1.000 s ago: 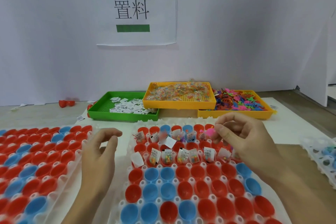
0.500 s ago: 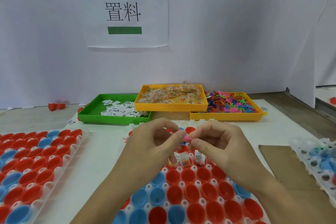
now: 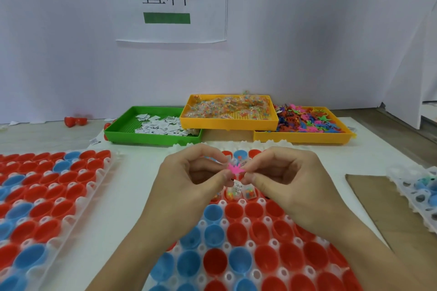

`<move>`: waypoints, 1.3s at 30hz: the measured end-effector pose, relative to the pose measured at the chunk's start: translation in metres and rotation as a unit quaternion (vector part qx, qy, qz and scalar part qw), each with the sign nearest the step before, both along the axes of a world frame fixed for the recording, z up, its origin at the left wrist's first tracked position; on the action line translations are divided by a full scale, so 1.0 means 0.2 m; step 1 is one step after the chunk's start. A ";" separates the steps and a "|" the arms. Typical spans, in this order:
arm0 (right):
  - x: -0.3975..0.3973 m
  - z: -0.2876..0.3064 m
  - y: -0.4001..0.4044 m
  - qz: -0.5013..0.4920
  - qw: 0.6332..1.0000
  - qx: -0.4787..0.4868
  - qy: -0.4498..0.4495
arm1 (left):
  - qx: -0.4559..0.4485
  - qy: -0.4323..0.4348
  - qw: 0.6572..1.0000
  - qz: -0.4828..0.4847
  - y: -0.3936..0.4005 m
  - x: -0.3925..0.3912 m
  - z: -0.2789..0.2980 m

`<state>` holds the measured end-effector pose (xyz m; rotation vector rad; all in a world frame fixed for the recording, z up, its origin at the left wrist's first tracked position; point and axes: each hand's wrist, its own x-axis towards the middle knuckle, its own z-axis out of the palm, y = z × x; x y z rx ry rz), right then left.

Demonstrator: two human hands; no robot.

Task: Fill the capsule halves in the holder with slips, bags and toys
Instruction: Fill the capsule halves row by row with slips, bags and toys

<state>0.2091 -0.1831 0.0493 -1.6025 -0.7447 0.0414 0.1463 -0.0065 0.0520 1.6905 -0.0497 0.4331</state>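
Both hands (image 3: pixel 236 179) pinching a pink toy (image 3: pixel 235 168) hide filled capsule halves (image 3: pixel 238 190)

Left hand (image 3: pixel 189 179) moved from beside holder to meet right hand (image 3: pixel 283 179); both now pinch pink toy (image 3: pixel 235 169), previously in right alone.

A pale table (image 3: pixel 142 179) carried three capsule holders: one at six o'clock (image 3: pixel 250 241), one at nine (image 3: pixel 49 198), one at three (image 3: pixel 416 194). Green (image 3: pixel 151 136) and yellow (image 3: pixel 300 137) trays (slips, toys) sat at twelve, cardboard (image 3: pixel 378 201) at four.
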 end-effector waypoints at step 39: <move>0.19 0.12 -0.53 0.028 0.920 -0.378 0.096 | 0.099 -0.059 0.990 0.080 0.05 0.03 -0.06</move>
